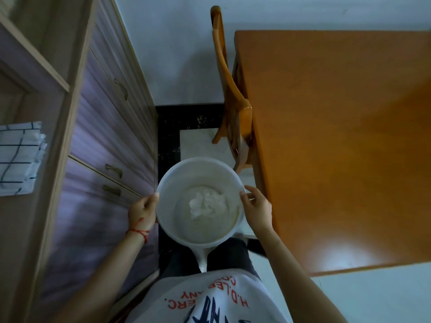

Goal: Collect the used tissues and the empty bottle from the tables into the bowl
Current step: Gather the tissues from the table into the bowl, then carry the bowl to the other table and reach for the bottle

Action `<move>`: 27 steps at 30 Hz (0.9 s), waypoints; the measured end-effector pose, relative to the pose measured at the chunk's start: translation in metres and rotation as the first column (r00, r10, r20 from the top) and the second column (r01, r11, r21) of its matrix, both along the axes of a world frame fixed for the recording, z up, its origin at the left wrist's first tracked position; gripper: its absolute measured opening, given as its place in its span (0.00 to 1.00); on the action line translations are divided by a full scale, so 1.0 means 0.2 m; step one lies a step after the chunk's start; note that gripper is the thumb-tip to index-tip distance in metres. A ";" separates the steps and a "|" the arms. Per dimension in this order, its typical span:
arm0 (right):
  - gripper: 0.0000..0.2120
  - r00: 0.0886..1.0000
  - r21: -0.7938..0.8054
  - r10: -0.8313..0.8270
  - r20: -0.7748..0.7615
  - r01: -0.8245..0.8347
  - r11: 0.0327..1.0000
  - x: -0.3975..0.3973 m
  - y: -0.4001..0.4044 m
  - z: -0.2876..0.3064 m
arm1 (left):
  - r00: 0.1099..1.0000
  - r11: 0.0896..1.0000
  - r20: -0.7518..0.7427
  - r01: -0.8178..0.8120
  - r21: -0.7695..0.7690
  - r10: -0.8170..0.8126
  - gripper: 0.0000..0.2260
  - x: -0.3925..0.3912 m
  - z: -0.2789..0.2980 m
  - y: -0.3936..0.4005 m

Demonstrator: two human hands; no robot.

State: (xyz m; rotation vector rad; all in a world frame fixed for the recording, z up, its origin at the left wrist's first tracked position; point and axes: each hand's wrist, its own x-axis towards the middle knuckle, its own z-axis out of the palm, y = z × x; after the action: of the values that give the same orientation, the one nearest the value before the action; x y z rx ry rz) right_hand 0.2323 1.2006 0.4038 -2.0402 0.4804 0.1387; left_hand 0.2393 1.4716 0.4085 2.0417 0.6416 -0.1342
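Left hand (pixel 141 212) and right hand (pixel 256 209) grip the bowl (pixel 172 183) holding crumpled tissue (pixel 205 203); shirt (pixel 210 299) lettering partly reads "H.D.LEE"

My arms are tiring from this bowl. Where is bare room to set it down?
The wooden table on the right shows bare top from its near edge to the chair. The gap between cupboard and chair is tight.

One white bowl (pixel 200 201) holding one crumpled tissue (pixel 206 203), two hands gripping its rim, one wooden chair (pixel 229 94), one checked cloth (pixel 21 157).
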 end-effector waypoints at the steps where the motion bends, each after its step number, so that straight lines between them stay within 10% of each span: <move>1: 0.14 1.000 0.007 -0.022 -0.001 0.022 1.000 -0.04 0.01 0.00 | 1.000 1.000 -0.008 0.003 0.000 -0.003 0.17 -0.02 -0.01 0.01; 27: 0.15 0.967 0.012 -0.245 -0.075 0.247 0.969 -1.16 -0.06 -0.06 | 0.982 0.985 -0.083 0.163 -0.064 -0.168 0.17 -0.84 -0.02 -0.13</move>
State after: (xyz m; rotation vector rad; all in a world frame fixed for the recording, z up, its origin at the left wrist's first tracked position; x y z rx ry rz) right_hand 0.0000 1.1892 0.3926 -1.9419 0.7701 0.0676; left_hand 0.0709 1.4466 0.4037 2.0412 0.5157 -0.3384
